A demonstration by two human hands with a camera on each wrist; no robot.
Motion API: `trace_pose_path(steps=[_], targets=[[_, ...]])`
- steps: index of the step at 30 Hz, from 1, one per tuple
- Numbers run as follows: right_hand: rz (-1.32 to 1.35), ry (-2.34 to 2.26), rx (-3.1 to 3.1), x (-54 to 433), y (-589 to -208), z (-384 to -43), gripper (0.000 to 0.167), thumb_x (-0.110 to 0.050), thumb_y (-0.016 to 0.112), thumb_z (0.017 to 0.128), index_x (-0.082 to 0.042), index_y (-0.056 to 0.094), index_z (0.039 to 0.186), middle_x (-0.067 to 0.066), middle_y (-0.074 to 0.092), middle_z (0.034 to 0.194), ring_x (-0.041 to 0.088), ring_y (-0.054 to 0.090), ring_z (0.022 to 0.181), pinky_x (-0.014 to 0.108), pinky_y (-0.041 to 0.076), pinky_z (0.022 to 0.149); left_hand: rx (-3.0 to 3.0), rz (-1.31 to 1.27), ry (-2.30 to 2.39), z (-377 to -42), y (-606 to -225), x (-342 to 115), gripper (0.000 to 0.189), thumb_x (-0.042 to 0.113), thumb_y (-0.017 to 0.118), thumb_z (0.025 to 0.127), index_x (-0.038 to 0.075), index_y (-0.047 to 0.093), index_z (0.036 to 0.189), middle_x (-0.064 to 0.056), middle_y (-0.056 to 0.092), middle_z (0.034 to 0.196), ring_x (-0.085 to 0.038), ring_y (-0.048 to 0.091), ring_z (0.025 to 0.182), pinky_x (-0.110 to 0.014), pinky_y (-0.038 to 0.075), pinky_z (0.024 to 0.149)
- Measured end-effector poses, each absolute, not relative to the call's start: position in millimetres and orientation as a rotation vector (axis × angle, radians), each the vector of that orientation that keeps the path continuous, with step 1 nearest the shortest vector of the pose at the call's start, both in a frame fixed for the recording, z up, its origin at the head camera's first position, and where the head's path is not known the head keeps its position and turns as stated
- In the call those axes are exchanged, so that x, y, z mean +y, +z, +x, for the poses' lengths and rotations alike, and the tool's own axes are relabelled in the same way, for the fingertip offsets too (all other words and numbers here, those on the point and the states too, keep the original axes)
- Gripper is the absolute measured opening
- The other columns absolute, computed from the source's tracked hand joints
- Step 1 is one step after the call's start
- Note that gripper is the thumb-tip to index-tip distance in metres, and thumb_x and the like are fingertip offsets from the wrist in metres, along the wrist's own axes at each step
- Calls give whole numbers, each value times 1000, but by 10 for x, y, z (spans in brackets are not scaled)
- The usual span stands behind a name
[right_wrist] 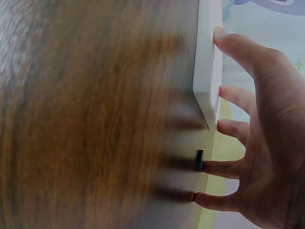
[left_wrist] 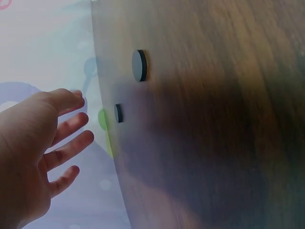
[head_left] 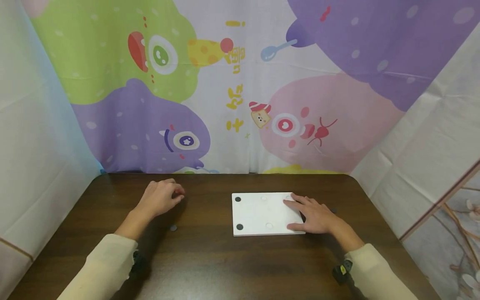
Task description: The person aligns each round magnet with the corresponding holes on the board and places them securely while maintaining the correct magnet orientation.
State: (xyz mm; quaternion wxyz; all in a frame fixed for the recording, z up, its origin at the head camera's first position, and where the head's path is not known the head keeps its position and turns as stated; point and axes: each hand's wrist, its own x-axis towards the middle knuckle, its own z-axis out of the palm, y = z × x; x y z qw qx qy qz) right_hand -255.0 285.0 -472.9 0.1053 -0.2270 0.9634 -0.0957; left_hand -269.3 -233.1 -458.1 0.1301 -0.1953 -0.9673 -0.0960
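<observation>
A white rectangular board (head_left: pixel 258 213) with shallow round recesses lies on the table. Dark round discs fill its two left corners, the far one (head_left: pixel 238 199) and the near one (head_left: pixel 239 227). My right hand (head_left: pixel 316 214) spreads over the board's right end, with thumb and fingertips on its top. Past that end, one more dark disc (right_wrist: pixel 200 160) lies by my fingers. My left hand (head_left: pixel 161 198) hovers left of the board, fingers loosely bent and holding nothing. Below it is a loose grey disc (head_left: pixel 173 228); the left wrist view has a smaller-looking disc (left_wrist: pixel 118 113) near the fingertips.
The brown wood table (head_left: pixel 210 262) ends at the back against a printed cartoon curtain (head_left: pixel 225 154). Pale cloth walls close in the left and right sides.
</observation>
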Motion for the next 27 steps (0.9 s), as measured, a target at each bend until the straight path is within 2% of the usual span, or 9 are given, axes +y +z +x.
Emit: trace_pose_path(steps=[4, 10, 13, 15, 19, 27], targets=[[-673, -281, 2843, 2850, -4732, -2549, 93, -73, 73, 98, -27, 45, 174, 17, 35, 185, 62, 41, 162, 93, 38, 113, -2820, -556, -269, -2685, -4578, -2365, 8, 23, 85, 97, 17, 88, 103, -4, 81, 100, -31, 80, 92, -48, 55, 75], [-670, -281, 2839, 2855, -4740, -2555, 93, -73, 73, 98, -28, 45, 174, 17, 35, 185, 62, 40, 162, 93, 37, 113, -2844, -568, -238, -2683, -4644, -2410, 16, 22, 87, 95, 18, 88, 111, -5, 82, 105, -26, 76, 79, -38, 50, 64], [-668, -281, 2838, 2857, -4743, -2558, 93, -73, 73, 98, -28, 44, 174, 17, 35, 185, 62, 40, 162, 93, 37, 114, -2854, -583, -206, -2681, -4677, -2432, 20, 24, 88, 94, 18, 88, 113, -6, 82, 106, -29, 76, 80, -42, 52, 65], [-666, -279, 2840, 2858, -4743, -2558, 93, -73, 74, 98, -28, 44, 174, 17, 35, 185, 62, 40, 162, 93, 37, 113, -2871, -587, -187, -2673, -4684, -2430, 23, 25, 88, 94, 18, 87, 116, -7, 82, 108, -33, 79, 87, -46, 55, 69], [-667, -274, 2842, 2859, -4741, -2559, 93, -73, 73, 98, -28, 44, 174, 17, 35, 185, 61, 41, 162, 93, 38, 113, -2927, -583, -190, -2704, -4765, -2461, 28, 26, 89, 95, 18, 87, 122, -7, 81, 111, -32, 79, 92, -48, 55, 73], [-662, -287, 2833, 2850, -4728, -2552, 93, -73, 73, 98, -28, 44, 174, 17, 34, 186, 62, 40, 162, 94, 37, 113, -2881, -605, -169, -3136, -5421, -2767, 31, 38, 91, 93, 29, 87, 122, 2, 77, 108, -27, 77, 89, -47, 49, 67]])
